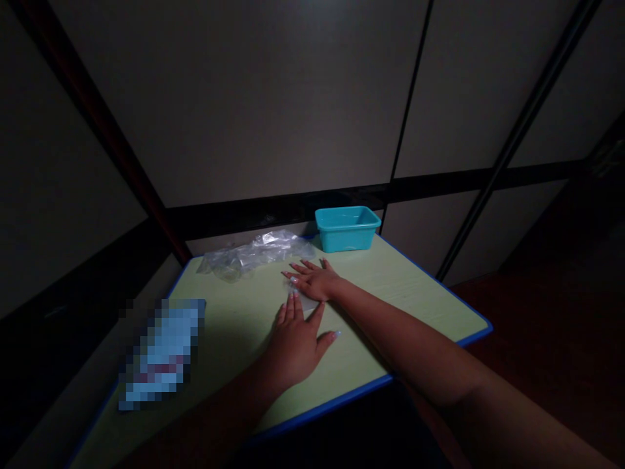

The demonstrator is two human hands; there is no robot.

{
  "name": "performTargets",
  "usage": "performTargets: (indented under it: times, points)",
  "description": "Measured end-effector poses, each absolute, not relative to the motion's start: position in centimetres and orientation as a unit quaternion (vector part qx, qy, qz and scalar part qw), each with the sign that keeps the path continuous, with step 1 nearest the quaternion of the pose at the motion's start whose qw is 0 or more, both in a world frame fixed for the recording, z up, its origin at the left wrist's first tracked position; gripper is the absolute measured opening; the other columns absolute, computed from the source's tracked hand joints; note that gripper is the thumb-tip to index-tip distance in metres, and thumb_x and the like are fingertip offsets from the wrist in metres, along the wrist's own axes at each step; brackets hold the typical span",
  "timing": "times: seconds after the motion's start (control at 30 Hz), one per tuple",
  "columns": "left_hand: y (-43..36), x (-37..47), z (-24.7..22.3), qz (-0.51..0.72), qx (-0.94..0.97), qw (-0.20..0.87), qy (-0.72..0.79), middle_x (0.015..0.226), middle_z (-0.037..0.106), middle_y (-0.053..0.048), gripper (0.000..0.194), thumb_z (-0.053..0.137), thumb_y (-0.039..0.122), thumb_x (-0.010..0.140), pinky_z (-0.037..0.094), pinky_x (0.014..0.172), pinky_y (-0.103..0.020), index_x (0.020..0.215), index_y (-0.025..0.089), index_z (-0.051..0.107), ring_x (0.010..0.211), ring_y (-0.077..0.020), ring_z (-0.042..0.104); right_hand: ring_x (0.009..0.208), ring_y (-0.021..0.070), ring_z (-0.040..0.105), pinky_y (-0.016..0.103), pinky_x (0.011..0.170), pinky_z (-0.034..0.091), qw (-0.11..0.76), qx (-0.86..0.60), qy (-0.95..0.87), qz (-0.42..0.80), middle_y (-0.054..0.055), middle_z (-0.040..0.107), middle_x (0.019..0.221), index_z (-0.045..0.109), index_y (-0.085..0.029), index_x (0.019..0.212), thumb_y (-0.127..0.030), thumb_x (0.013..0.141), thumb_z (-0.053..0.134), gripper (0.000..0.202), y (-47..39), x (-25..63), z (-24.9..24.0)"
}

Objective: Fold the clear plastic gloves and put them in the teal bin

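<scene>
A small, pale, see-through sheet or bag point(306, 302) lies flat near the middle of the green table point(410, 293), partly hidden under my hands. My left hand point(295, 342) rests palm down with its fingers spread, the fingertips at the sheet's near left edge. Just beyond it, my right hand point(315, 280) lies flat across the sheet's far part, fingers spread and pointing left. Behind my hands, crumpled clear plastic point(258, 254) stretches along the table's back edge.
An open turquoise basket point(347, 238) stands at the back of the table, right of the plastic. A pixelated blue item point(168, 348) lies at the left edge. Cabinet panels point(283, 104) rise right behind the table.
</scene>
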State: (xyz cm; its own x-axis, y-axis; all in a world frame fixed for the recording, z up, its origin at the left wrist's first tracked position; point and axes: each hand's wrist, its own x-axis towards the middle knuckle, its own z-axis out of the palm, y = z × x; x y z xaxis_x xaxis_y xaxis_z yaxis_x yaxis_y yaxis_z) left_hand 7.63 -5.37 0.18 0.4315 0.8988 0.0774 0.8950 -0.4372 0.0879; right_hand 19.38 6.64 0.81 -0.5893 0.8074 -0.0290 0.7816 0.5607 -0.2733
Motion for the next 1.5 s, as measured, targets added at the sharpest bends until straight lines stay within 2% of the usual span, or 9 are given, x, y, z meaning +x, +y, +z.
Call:
performTargets:
  times: [0.2, 0.37, 0.47, 0.63, 0.77, 1.0, 1.17, 1.3, 1.5]
  points:
    - [-5.4, 7.1, 0.2, 0.054, 0.85, 0.006, 0.523, 0.143, 0.031, -0.018, 0.061, 0.036, 0.057, 0.086, 0.021, 0.103, -0.053, 0.138, 0.025, 0.035, 0.133, -0.0366, 0.02, 0.136, 0.0238, 0.017, 0.062, 0.102, 0.001, 0.1, -0.464, -0.869, 0.141, 0.002, 0.023, 0.148, 0.028, -0.034, 0.139, -0.047, 0.094, 0.014, 0.05, 6.9, 20.3, 0.5]
    - [-5.2, 6.2, 0.6, 0.054, 0.871, 0.027, 0.487, 0.143, 0.032, -0.016, 0.054, 0.039, 0.054, 0.086, 0.024, 0.102, -0.051, 0.135, 0.03, 0.039, 0.134, -0.0335, 0.021, 0.119, 0.0246, 0.042, 0.046, 0.096, 0.029, 0.181, -0.517, -0.832, 0.089, 0.01, 0.053, 0.127, 0.053, -0.022, 0.121, -0.043, 0.091, 0.031, 0.043, 7.9, 22.1, 0.5]
    - [-4.9, 5.9, 0.8, 0.052, 0.887, 0.052, 0.456, 0.143, 0.033, -0.012, 0.049, 0.042, 0.052, 0.087, 0.024, 0.103, -0.05, 0.133, 0.034, 0.041, 0.135, -0.0303, 0.021, 0.105, 0.0249, 0.049, 0.036, 0.084, 0.037, 0.177, -0.553, -0.813, 0.049, 0.011, 0.06, 0.106, 0.063, -0.019, 0.101, -0.043, 0.087, 0.043, 0.035, 8.6, 23.0, 0.7]
    - [-4.2, 5.4, 1.1, 0.082, 0.913, 0.091, 0.39, 0.139, 0.042, -0.007, 0.036, 0.043, 0.046, 0.089, 0.026, 0.103, -0.048, 0.121, 0.036, 0.055, 0.132, -0.0256, 0.03, 0.1, 0.0275, 0.048, 0.036, 0.077, 0.037, 0.159, -0.593, -0.787, 0.054, 0.01, 0.06, 0.102, 0.064, -0.021, 0.09, -0.053, 0.079, 0.051, 0.036, 8.8, 23.8, 0.9]
    - [-3.6, 5.0, 1.6, 0.169, 0.919, 0.078, 0.348, 0.122, 0.058, -0.006, 0.029, 0.045, 0.035, 0.088, 0.033, 0.101, -0.039, 0.106, 0.027, 0.066, 0.119, -0.0217, 0.046, 0.098, 0.0282, 0.049, 0.035, 0.075, 0.037, 0.114, -0.575, -0.807, 0.075, 0.01, 0.062, 0.099, 0.064, -0.021, 0.087, -0.057, 0.073, 0.058, 0.039, 8.4, 24.2, 1.3]
    - [-2.3, 4.4, 1.4, 0.257, 0.838, -0.006, 0.482, 0.09, 0.059, -0.006, 0.018, 0.057, 0.033, 0.079, 0.042, 0.084, -0.036, 0.089, 0.018, 0.06, 0.09, -0.0223, 0.052, 0.099, 0.0284, 0.047, 0.034, 0.072, 0.036, 0.075, -0.544, -0.832, 0.077, 0.009, 0.063, 0.096, 0.063, -0.021, 0.082, -0.047, 0.074, 0.061, 0.028, 8.0, 24.0, 1.4]
    - [-1.9, 4.2, 0.6, 0.233, 0.822, -0.02, 0.519, 0.088, 0.056, -0.005, 0.023, 0.063, 0.036, 0.075, 0.041, 0.08, -0.034, 0.088, 0.019, 0.055, 0.088, -0.0222, 0.051, 0.093, 0.0252, 0.049, 0.03, 0.068, 0.032, 0.093, -0.537, -0.836, 0.062, 0.008, 0.064, 0.088, 0.061, -0.019, 0.079, -0.042, 0.077, 0.059, 0.023, 7.8, 23.5, 1.3]
    - [-1.8, 4.1, 0.5, 0.222, 0.801, -0.033, 0.554, 0.086, 0.055, -0.005, 0.028, 0.064, 0.042, 0.072, 0.04, 0.08, -0.034, 0.086, 0.019, 0.055, 0.087, -0.0231, 0.05, 0.072, 0.0162, 0.049, 0.025, 0.06, 0.028, 0.133, -0.539, -0.828, 0.081, 0.004, 0.063, 0.077, 0.058, -0.019, 0.078, -0.039, 0.079, 0.057, 0.021, 8.0, 23.7, 1.3]
    - [-1.7, 4.0, -0.2, 0.212, 0.781, -0.05, 0.585, 0.109, 0.051, -0.009, 0.05, 0.068, 0.046, 0.067, 0.038, 0.087, -0.04, 0.109, 0.021, 0.056, 0.104, -0.0283, 0.044, 0.059, 0.01, 0.04, 0.021, 0.054, 0.025, 0.178, -0.492, -0.843, 0.129, 0.0, 0.057, 0.069, 0.054, -0.016, 0.076, -0.03, 0.082, 0.054, 0.015, 8.4, 23.7, 0.9]
